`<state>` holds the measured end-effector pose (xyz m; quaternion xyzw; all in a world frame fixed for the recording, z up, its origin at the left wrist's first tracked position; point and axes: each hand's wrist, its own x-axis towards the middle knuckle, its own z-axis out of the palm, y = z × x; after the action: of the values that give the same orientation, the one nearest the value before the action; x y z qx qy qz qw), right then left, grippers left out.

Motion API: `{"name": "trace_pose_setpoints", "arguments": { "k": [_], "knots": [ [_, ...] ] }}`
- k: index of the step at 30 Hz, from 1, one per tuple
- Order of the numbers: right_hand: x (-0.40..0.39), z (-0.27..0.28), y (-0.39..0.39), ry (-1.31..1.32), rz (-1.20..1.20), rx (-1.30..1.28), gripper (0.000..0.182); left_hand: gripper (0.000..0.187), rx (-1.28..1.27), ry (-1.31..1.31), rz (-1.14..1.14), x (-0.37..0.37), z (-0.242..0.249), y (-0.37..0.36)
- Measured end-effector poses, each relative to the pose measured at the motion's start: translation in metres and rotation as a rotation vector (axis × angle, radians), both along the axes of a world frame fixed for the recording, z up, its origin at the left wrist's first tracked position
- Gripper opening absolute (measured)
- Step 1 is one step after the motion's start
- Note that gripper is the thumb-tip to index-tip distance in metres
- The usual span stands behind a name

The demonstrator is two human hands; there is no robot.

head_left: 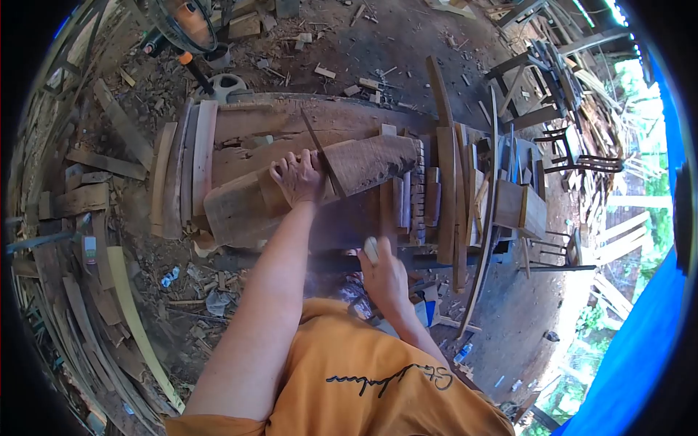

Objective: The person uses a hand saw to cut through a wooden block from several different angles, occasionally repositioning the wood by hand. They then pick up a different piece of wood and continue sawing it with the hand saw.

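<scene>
In the head view, the person's left hand (298,178) lies palm down, fingers spread and curled over the upper edge of a thick, rough brown plank of wood (313,189), which lies aslant across a big worn wooden workbench (247,120). The hand presses flat on the plank rather than closing round it. A thin dark strip (320,156), perhaps a blade or a slat, runs slantwise across the plank just beside the fingers; I cannot tell whether it touches them.

The right hand (382,276) is lower, near the body, at the near edge of the bench. It is closed round a small pale, rounded object (371,249) that sticks up from the fist; what the object is cannot be made out.

To the right of the plank stand many narrow wooden slats and offcuts (447,189) on end, packed close together on the bench. Left of the plank lie several curved wooden boards (182,167) side by side. Beyond the bench, on the dirt ground strewn with wood scraps, stands a machine with an orange body (190,22). At the far right are dark wooden chair frames (574,152), and a blue tarpaulin (632,349) fills the lower right edge. The person wears an orange shirt (363,378) with dark script on it.
</scene>
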<state>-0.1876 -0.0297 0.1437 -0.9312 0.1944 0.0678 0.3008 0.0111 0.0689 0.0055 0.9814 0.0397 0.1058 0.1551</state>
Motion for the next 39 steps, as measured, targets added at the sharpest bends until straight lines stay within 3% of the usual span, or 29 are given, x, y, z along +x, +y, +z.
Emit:
{"name": "trace_pose_setpoints", "arguments": {
  "k": [5,9,12,15,21,24,26,31,35,39],
  "knots": [
    [-0.022,-0.049,-0.001,-0.155,-0.023,0.051,0.036,0.027,0.044,0.08,-0.027,0.003,0.008,0.002],
    [0.076,-0.078,0.009,-0.19,0.02,-0.018,0.03,0.028,0.078,-0.102,-0.035,0.007,-0.012,0.004],
    [0.07,-0.087,0.002,-0.241,0.023,-0.003,0.029,0.024,0.131,-0.131,0.043,0.002,-0.021,0.0],
    [0.068,-0.097,0.004,-0.291,0.021,-0.039,0.03,0.023,0.161,0.029,0.083,0.006,-0.016,-0.004],
    [0.056,-0.096,-0.003,-0.257,0.067,0.086,0.03,0.019,0.22,-0.041,0.095,0.005,-0.018,-0.002],
    [0.061,-0.056,0.0,-0.241,0.028,0.165,0.026,0.024,0.182,-0.025,0.06,0.01,-0.019,-0.002],
    [0.028,-0.022,-0.005,-0.122,-0.014,0.142,0.027,0.027,0.186,-0.03,0.061,0.01,-0.018,-0.001],
    [-0.034,-0.021,-0.015,-0.009,-0.03,0.112,0.027,0.029,0.149,0.023,0.045,0.008,-0.007,-0.004],
    [0.061,-0.066,0.004,-0.202,0.01,0.058,0.027,0.029,0.173,-0.092,0.016,0.008,-0.025,-0.001],
    [0.061,-0.069,0.006,-0.235,-0.016,0.098,0.027,0.029,0.163,-0.103,0.04,0.009,-0.023,-0.002]
  ]
}}
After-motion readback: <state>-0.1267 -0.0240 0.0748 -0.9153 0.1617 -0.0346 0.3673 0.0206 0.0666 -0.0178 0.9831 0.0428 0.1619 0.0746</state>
